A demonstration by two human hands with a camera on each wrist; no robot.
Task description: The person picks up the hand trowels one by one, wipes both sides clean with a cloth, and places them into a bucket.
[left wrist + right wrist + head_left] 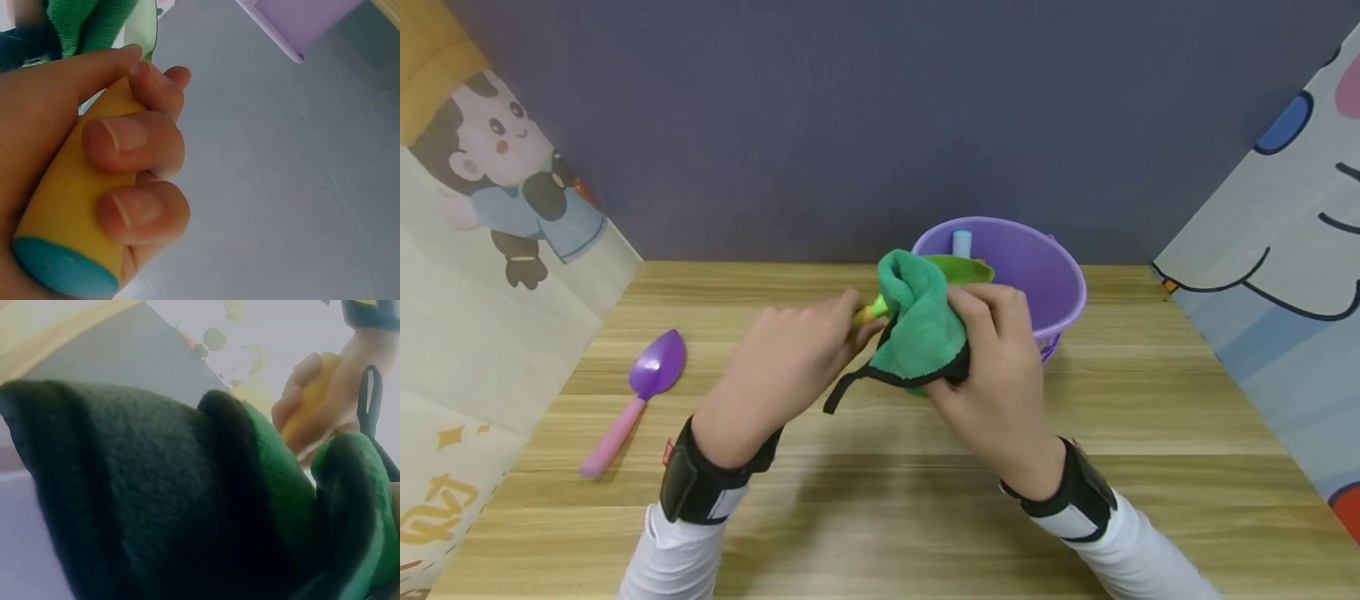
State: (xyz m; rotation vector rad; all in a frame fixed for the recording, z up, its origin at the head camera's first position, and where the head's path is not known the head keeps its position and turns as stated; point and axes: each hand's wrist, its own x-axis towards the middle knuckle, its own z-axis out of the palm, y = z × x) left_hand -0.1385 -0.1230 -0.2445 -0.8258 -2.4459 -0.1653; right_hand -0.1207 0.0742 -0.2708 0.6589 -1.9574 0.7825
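My left hand [786, 362] grips the yellow handle [69, 206] of a toy trowel, its fingers wrapped round it and the teal handle end showing in the left wrist view. The trowel's green blade [967, 268] points right and is partly hidden behind a green cloth [922, 329]. That cloth has black edging and a black hanging loop. My right hand [1000, 375] holds the bunched cloth against the trowel near its neck. In the right wrist view the cloth [150, 469] fills most of the picture, covering the trowel's blade.
A purple bucket [1056, 287] stands just behind my right hand, with a light blue handle end [962, 243] showing inside. On the table's left lies a purple trowel [657, 364] with a pink handle. A dark wall [850, 125] rises behind the wooden table [1150, 417].
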